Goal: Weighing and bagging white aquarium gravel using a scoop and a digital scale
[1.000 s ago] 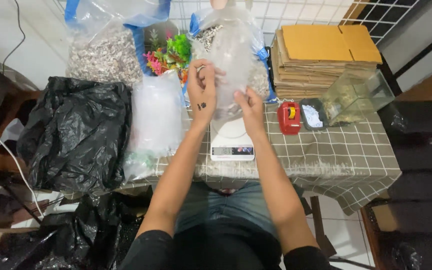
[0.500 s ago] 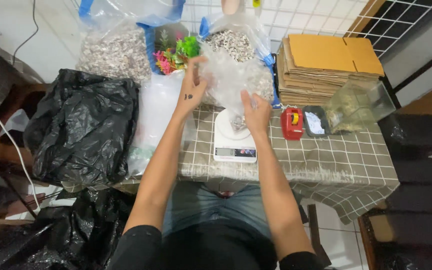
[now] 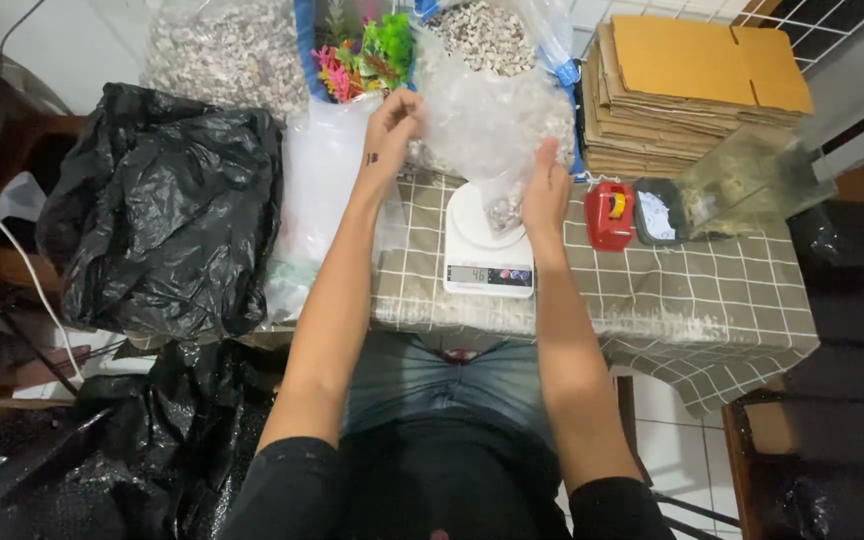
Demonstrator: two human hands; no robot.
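A person sits at a worktop (image 3: 652,290) covered with a grey checked cloth, seen from above. Both bare hands hold up one clear plastic bag (image 3: 487,130) over a white kitchen scale (image 3: 487,245). The left hand (image 3: 392,125) is closed, pinching the bag's upper edge on its left side. The right hand (image 3: 547,190) is flatter, fingers mostly straight, pressed against the bag's right side lower down; whether it grips or only steadies the film cannot be told. A small load of pale gravel sits in the bag's bottom corner, which rests on or just above the scale's round platform.

The bag looks thin, soft and crinkly, likely slippery, with all its weight hanging low in the stones. It probably handles best held by the rim and supported under the loaded corner, since sharp stones could puncture the film.

Counted: one scale; one stack of flat brown cardboard (image 3: 692,90) at the back right; one red tape dispenser (image 3: 612,215) beside one small dark tray (image 3: 658,212); one clear, greenish plastic container (image 3: 752,180) lying tilted next to them. Two large open bags of gravel (image 3: 227,55) stand at the back, with one clump of bright plastic plants (image 3: 367,55) between them. One large black plastic bag (image 3: 167,205) sits at the left, with more black plastic lower down.
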